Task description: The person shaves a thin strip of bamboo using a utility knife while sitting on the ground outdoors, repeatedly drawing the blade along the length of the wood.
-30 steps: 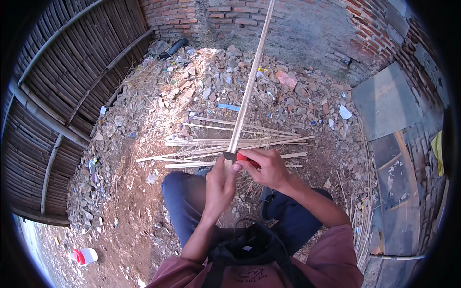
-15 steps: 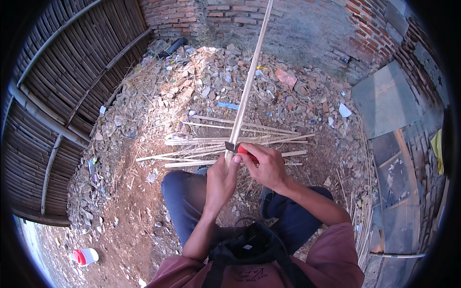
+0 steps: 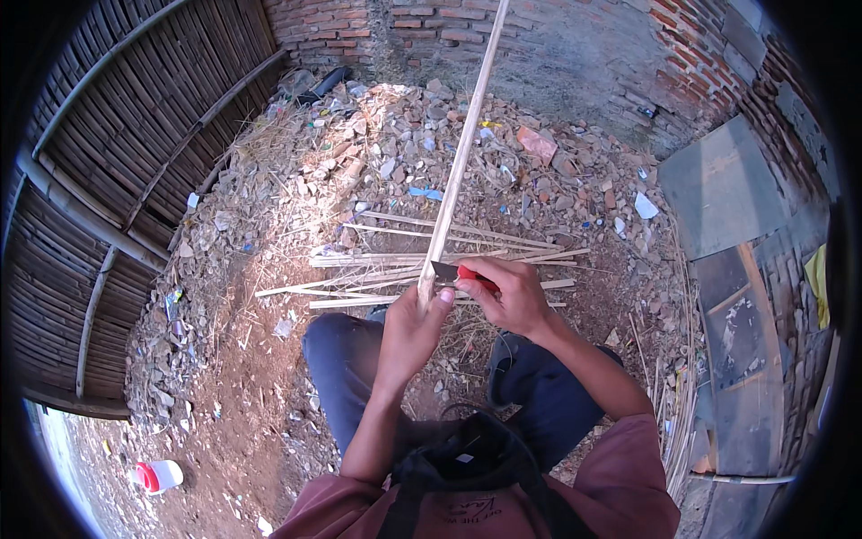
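A long pale bamboo strip (image 3: 461, 171) slants up and away from my lap toward the brick wall. Its near end is gripped by my left hand (image 3: 415, 325), with the thumb lying along its right side. My right hand (image 3: 510, 296) is closed on the red handle of a knife (image 3: 446, 271). The dark blade points left, its tip at the strip's right edge just beyond my left thumb; whether it cuts into the strip I cannot tell. Beneath both hands, several cut bamboo strips (image 3: 359, 261) lie loosely crossed on the ground.
Rubble (image 3: 395, 135) and litter cover the ground ahead, up to a brick wall (image 3: 539, 54). A bamboo-slat panel (image 3: 99, 153) stands at left, grey boards (image 3: 727, 193) lean at right. A white container with a red lid (image 3: 163, 476) lies at lower left. My bent legs flank the work.
My right hand has shifted slightly right and turned, so the knife blade no longer lies across the strip but meets its right edge. The left hand stays on the strip.
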